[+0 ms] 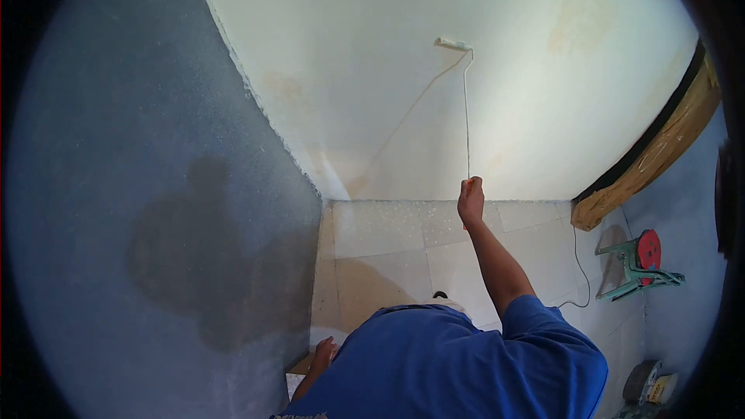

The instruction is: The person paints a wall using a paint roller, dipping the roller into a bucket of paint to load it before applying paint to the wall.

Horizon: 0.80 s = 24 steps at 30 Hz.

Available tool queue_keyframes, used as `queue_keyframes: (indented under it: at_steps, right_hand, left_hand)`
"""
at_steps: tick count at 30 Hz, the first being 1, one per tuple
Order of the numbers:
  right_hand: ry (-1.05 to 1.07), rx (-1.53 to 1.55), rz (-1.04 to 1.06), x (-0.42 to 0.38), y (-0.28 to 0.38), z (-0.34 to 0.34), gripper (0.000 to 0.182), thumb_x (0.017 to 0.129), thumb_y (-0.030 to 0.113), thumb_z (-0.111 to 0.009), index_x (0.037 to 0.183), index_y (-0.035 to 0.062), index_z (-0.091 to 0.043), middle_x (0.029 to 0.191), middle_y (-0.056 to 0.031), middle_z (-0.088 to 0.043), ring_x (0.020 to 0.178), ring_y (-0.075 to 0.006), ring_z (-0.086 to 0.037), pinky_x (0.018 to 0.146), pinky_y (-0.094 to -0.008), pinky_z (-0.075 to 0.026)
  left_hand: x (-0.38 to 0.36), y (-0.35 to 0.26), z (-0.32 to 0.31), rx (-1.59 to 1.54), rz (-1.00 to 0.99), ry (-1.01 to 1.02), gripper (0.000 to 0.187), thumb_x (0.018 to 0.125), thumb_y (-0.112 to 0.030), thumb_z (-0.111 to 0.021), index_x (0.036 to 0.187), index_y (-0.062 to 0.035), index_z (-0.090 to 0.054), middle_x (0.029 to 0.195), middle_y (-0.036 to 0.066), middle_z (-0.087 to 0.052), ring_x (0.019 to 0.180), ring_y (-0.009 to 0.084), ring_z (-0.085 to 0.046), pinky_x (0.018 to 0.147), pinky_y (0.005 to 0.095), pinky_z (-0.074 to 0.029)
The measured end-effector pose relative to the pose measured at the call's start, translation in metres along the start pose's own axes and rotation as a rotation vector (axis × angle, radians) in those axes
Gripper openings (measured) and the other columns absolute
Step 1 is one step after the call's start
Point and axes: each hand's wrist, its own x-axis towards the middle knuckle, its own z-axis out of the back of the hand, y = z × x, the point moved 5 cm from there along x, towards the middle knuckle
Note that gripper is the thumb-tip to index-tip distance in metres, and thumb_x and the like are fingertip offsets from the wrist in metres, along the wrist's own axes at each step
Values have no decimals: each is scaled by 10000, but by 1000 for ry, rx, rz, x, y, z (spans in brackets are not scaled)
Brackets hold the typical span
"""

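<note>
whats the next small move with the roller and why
Probably steer the roller toward the yellowish patch at upper right: the right hand already holds the roller up, at or near the white wall, and that patch stands out from the paler surface around it.

"Holding what in the right hand?"

"Gripping a paint roller by the handle, raised on a long wire frame before the white wall."

"Pressed to it?"

"Can't tell for certain; casting a slanting shadow down and leftward across the white."

"And with the left hand?"

"Hanging low beside the blue shirt, near the gray wall; too small to tell whether holding anything."

"And lower down?"

"Notice pale floor tiles, speckled white by the wall."

"And rightward?"

"Look near the foot of a wooden beam for a red-and-green stool, and nearby for a thin cable curving over the tiles."
</note>
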Motion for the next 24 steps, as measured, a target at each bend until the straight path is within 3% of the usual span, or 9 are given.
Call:
queue_keyframes:
  at_steps: [16, 18, 24]
  right_hand:
    - [-60, -48, 44, 43, 38, 31, 237, 936, 226, -475, 1055, 23, -450, 910, -229, -595, 835, -418, -579, 707, -479, -451]
    - [-72, -73, 58, 50, 42, 37, 255, 943, 234, -485, 1083, 25, -444, 922, -212, -605, 843, -387, -600, 713, -441, -466]
    - [-96, -130, 112, 67, 65, 58, 279, 940, 236, -490, 1126, 32, -446, 868, -209, -611, 808, -378, -610, 695, -442, -470]
  left_hand:
    - [-13, -11, 0, 59, -54, 64, 485, 869, -379, -579, 1237, -76, -493, 1032, 123, -556, 914, 248, -536, 787, 402, -439]
    - [-12, -17, -3, 69, -68, 74, 483, 868, -379, -580, 1236, -78, -494, 1029, 122, -558, 911, 247, -537, 783, 402, -440]
    - [-4, -32, -13, 94, -109, 107, 475, 867, -377, -581, 1231, -83, -500, 1022, 118, -561, 903, 246, -541, 772, 405, -442]
